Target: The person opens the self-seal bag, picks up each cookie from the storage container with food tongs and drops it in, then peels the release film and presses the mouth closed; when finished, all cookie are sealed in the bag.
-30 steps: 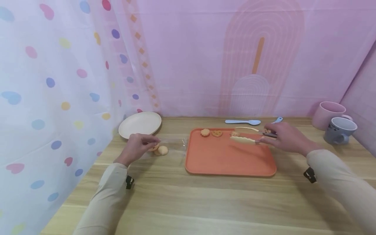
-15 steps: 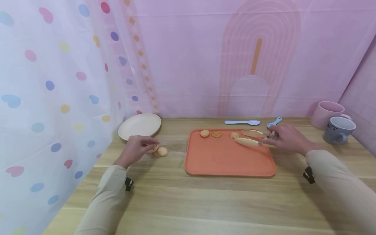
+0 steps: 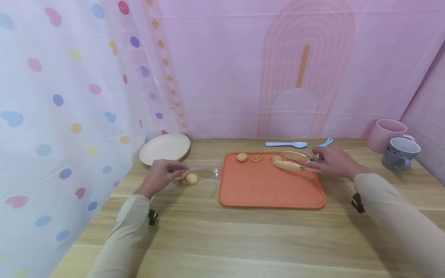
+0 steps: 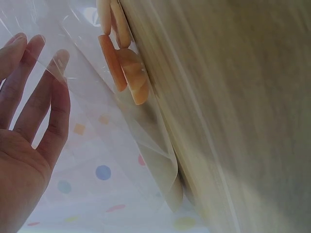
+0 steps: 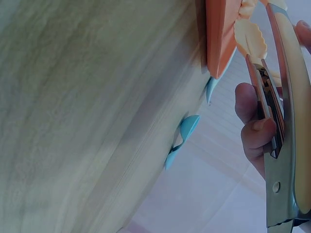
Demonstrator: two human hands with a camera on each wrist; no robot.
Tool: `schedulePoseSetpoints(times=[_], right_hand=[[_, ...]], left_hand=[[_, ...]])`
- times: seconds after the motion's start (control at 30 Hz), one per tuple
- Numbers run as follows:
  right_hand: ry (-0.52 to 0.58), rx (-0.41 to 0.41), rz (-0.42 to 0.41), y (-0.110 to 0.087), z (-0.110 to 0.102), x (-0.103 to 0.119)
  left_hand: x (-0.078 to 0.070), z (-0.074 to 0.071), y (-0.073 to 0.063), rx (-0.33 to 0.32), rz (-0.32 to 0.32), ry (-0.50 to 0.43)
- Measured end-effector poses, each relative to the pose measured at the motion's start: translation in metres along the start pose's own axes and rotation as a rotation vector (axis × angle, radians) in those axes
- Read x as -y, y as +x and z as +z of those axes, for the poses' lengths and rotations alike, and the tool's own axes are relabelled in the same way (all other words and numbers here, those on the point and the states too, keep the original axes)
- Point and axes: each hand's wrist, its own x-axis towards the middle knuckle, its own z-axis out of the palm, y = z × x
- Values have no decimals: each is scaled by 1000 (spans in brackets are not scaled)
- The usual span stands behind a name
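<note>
My left hand [image 3: 161, 175] pinches the upper edge of a clear plastic bag [image 4: 150, 150] on the left of the table. Several round cookies [image 4: 133, 75] lie inside the bag. My right hand [image 3: 335, 160] grips a pair of tongs [image 5: 296, 116] with cream-coloured scalloped tips and metal arms. Over the back right of the orange tray [image 3: 267, 189], the tongs' tips are spread apart, right at a pale crumbly-looking cookie [image 3: 277, 158]. Along the tray's back edge sit a round scalloped cookie [image 3: 242, 157] and a pretzel-shaped cookie [image 3: 256, 158].
A cream plate [image 3: 165, 148] stands behind my left hand. Behind the tray lie a pale blue spoon [image 3: 286, 144] and a blue measuring spoon [image 5: 182, 138]. At the far right are a pink mug [image 3: 386, 135] and a grey mug [image 3: 401, 154]. A curtain hangs behind the table.
The tongs have shifted slightly to the left and sit around the pale cookie at the tray's back. My left hand stays at the bag.
</note>
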Motion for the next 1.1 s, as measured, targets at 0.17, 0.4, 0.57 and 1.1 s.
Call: schedulePoseSetpoints(times=[0.17,0.4,0.57,1.1], right_hand=[[30,6,3,4,2,2],[38,-16,3,4,4,7],[23,-22,-22,8,4,15],[180,36,-175,30,24,81]], left_hand=[[-1,-1,0,-8,7,10],[-3,-2,0,3,-2,13],[-3,-3,0,2,1,15],[-3,-3,-2,-9,14,13]])
